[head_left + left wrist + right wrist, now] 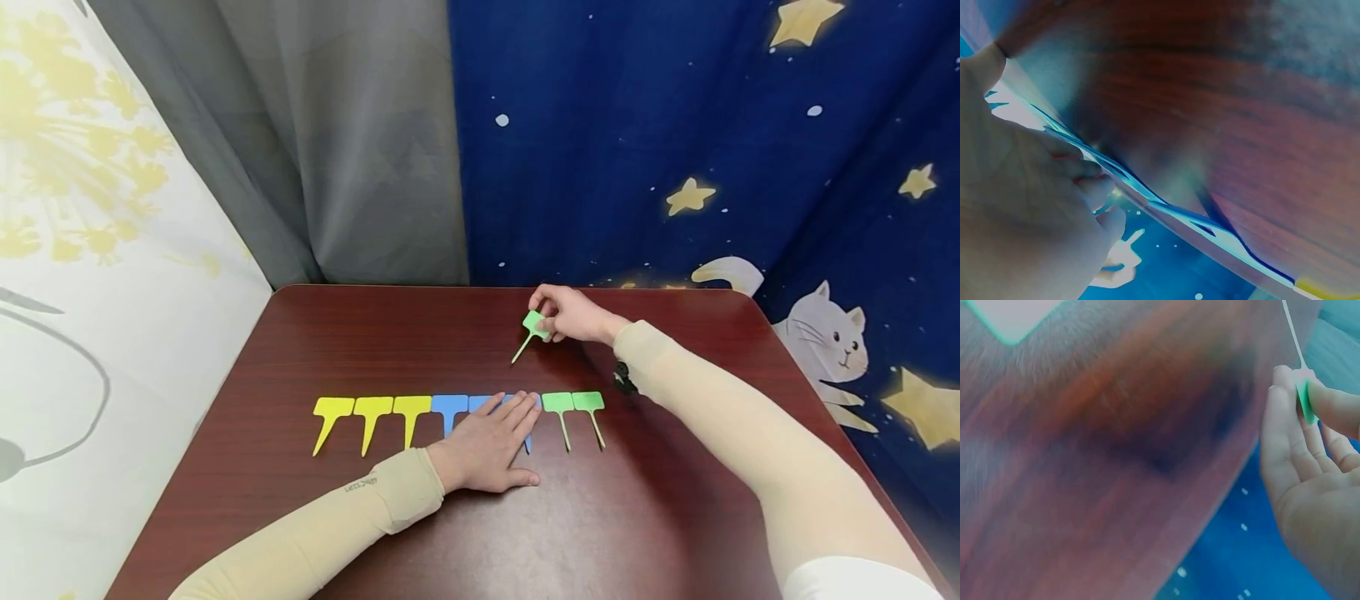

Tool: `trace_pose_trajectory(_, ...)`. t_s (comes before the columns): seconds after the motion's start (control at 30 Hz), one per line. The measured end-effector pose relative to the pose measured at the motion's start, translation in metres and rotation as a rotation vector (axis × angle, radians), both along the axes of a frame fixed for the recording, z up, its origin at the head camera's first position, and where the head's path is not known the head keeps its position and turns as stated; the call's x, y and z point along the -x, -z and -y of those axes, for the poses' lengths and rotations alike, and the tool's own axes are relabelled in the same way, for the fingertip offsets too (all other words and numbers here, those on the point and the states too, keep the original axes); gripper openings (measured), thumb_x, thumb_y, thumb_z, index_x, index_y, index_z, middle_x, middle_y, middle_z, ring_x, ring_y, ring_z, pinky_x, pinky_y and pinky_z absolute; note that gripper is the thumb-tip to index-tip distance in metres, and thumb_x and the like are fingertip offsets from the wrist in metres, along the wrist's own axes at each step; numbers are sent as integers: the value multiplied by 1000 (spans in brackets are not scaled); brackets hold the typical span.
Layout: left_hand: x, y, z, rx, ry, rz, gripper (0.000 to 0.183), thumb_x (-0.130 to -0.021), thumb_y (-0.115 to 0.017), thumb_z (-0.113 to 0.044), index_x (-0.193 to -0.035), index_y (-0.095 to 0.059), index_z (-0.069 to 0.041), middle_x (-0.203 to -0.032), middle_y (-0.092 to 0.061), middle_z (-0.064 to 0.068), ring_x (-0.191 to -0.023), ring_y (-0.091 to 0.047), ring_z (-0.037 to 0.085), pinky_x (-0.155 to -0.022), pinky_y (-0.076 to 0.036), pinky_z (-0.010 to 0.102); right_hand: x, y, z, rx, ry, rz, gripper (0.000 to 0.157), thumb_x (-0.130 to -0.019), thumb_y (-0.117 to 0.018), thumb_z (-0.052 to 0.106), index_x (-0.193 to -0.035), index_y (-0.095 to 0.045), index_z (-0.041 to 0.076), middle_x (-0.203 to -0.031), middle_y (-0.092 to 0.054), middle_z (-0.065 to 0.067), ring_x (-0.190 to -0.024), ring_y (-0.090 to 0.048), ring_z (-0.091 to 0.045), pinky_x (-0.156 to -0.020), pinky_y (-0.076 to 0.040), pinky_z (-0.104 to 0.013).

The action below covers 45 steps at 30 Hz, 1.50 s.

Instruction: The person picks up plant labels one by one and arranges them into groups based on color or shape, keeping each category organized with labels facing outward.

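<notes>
My right hand (573, 315) pinches a green T-shaped plant label (533, 322) by its head above the back of the table, the thin stem slanting down to the left. In the right wrist view, thumb and fingers grip this green label (1308, 406). My left hand (486, 446) lies palm down with straight fingers over the blue plant labels (448, 404), partly hiding them. Left of these lie three yellow plant labels (333, 407); to the right, two more green labels (588, 401). All of them form one row, heads at the back and stems toward me.
The dark red wooden table (375, 342) has rounded back corners. Behind it hang a grey curtain (367, 150) and a blue curtain (585, 167) with stars and a cat. A white patterned wall or cloth (112, 350) stands at the left.
</notes>
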State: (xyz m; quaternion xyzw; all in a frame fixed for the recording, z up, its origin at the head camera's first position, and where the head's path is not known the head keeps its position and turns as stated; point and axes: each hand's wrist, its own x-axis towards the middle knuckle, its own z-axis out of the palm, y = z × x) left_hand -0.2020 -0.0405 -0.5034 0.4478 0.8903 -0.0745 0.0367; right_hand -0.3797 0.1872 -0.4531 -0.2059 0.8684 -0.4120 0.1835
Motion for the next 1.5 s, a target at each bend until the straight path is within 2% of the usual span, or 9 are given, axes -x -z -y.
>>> trace_pose_trajectory(0.1, 1, 0, 1, 3, -8, 9, 97, -96, -30, -76, -162, -16, -7, -168, -9, 9, -154, -9, 24, -123, -11, 44, -4, -16, -10, 15, 3, -22, 25, -97, -66, 5, -121, -59, 11, -95, -66, -15, -84, -70, -38, -70, -60, -47)
trace_pose_trajectory(0.23, 1, 2, 1, -1, -1, 14, 95, -96, -29, -75, -162, -16, -7, -168, -10, 9, -154, -9, 23, -122, -11, 45, -14, -33, -30, -26, 9, -56, 25, -98, -66, 6, -123, -64, 12, -96, -67, -13, -86, -68, -39, -69, -59, -47)
trace_pose_trajectory(0.53, 2, 0, 5, -21, -4, -2, 96, -96, -32, -75, -161, -18, -5, -168, -11, 11, -153, -13, 25, -122, -14, 45, -37, -42, -70, -131, -35, -46, 25, -97, -67, 5, -121, -69, 7, -100, -71, -10, -83, -67, -26, -70, -60, -44)
trace_pose_trajectory(0.97, -2, -1, 4, -24, -20, -30, 95, -97, -32, -74, -161, -21, -5, -167, -13, 13, -153, -16, 27, -122, -15, 44, -60, -39, -97, -207, -105, 5, 22, -92, -69, -2, -110, -73, 9, -88, -69, -8, -76, -62, -27, -67, -57, -48)
trace_pose_trajectory(1.2, -4, -1, 2, -23, -23, -37, 94, -97, -32, -74, -160, -22, -5, -167, -14, 12, -153, -16, 26, -122, -15, 44, -68, -26, -105, -246, -152, -38, 21, -87, -75, -1, -104, -74, 12, -84, -70, -3, -71, -62, -20, -60, -52, -31)
trace_pose_trajectory(1.3, -5, 0, 2, -27, -25, -33, 94, -97, -32, -74, -160, -22, -5, -167, -14, 12, -153, -15, 26, -122, -15, 45, -71, -22, -107, -261, -173, -77, 20, -86, -78, 1, -101, -75, 13, -83, -70, 0, -74, -63, -16, -64, -52, -29)
trace_pose_trajectory(1.5, -6, 1, 1, -21, -25, -36, 93, -97, -31, -73, -160, -22, -5, -167, -14, 12, -153, -15, 26, -122, -15, 45, -77, -13, -110, -258, -197, -96, 18, -85, -79, 2, -98, -75, 14, -83, -70, 0, -75, -63, -15, -69, -53, -29)
